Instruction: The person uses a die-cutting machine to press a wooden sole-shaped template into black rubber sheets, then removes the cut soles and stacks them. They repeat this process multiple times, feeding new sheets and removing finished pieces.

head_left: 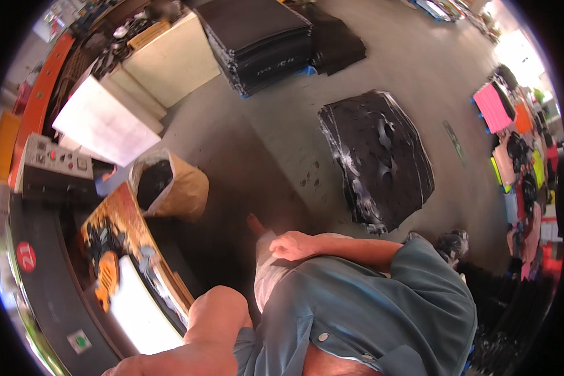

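Note:
My right hand (292, 245) lies across the front of my body, over the pale cloth (264, 271) by my leg. Its fingers are curled in, and nothing shows in them. At the lower left my bare left arm (182, 362) comes out of a teal sleeve and runs toward the lower edge; no left hand can be made out. Left of me is a machine bed with a bright white plate (143, 307), an orange shoe-sole-shaped piece (108, 276) and dark cut pieces (101, 237) beside it. A wooden board (126, 216) borders the bed.
An open brown sack (185, 190) with dark contents stands near the machine. A control box (57, 166) has buttons. Black sheets (257, 31) are stacked ahead; a shiny black cut sheet pile (382, 160) lies on the floor to the right. Coloured stacks (494, 108) line the far right.

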